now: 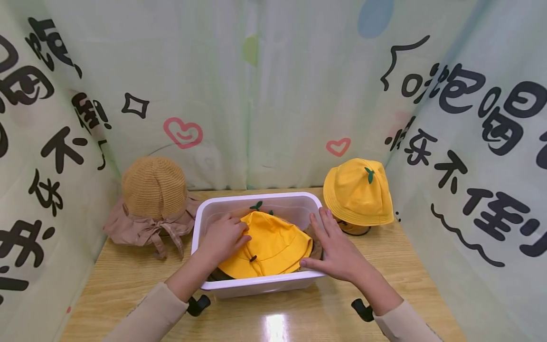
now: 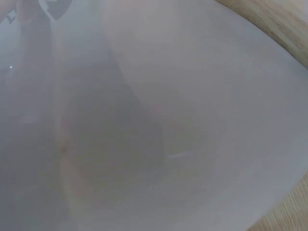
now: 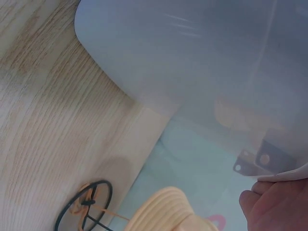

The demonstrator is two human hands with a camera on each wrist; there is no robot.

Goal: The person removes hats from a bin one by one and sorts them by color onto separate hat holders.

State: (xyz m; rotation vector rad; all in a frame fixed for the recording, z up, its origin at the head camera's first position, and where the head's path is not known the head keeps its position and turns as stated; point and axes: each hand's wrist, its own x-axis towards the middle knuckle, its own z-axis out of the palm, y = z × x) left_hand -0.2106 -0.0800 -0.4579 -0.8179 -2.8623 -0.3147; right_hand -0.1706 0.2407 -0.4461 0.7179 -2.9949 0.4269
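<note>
In the head view a white plastic tub [image 1: 265, 285] stands on the table, holding a yellow bucket hat [image 1: 273, 244] with a small dark toggle. Green sprout trims [image 1: 256, 205] show behind this hat, and darker fabric shows beneath it. My left hand [image 1: 226, 237] reaches into the tub and grips the hat's left side with bent fingers, its thumb over the cloth. On the tub's right rim rests my right hand [image 1: 335, 247], fingers spread and extended. The left wrist view has only the tub's blurred wall [image 2: 168, 120]; the right wrist view catches part of the right hand [image 3: 279, 204] at the rim.
A tan knitted hat [image 1: 154, 190] with a pinkish bowed brim stands left of the tub. Behind it on the right, another yellow hat [image 1: 359, 192] with a green sprout sits on a dark wire stand [image 3: 84, 204]. Printed curtains [image 1: 282, 95] enclose the wooden table [image 1: 141, 294].
</note>
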